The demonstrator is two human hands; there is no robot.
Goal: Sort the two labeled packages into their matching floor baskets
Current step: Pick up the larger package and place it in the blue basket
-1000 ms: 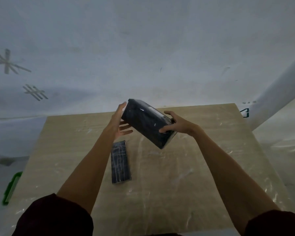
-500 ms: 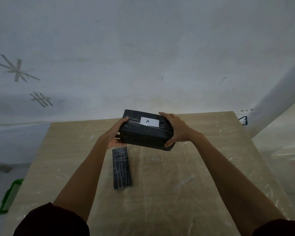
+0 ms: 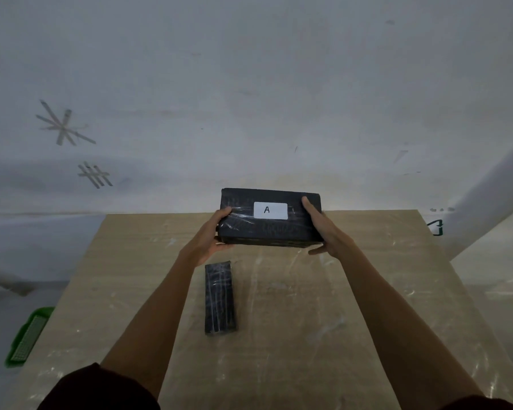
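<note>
one package (image 3: 267,229) turned label-up, second package (image 3: 219,297) flat

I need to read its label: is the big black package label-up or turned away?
Label-up: the big black package is held level between the left hand and right hand, its white label showing "A".

Pale table before a grey-white wall, dim light

A light wooden table (image 3: 367,291) covered with glossy film is seen; reflections are shown near its right edge. Behind its far edge a grey-white wall (image 3: 249,84) is found, on which two tape marks (image 3: 62,127) are stuck at the left. A white sloping beam (image 3: 492,196) is placed beyond the far right corner. The room is weakly lit.
</note>
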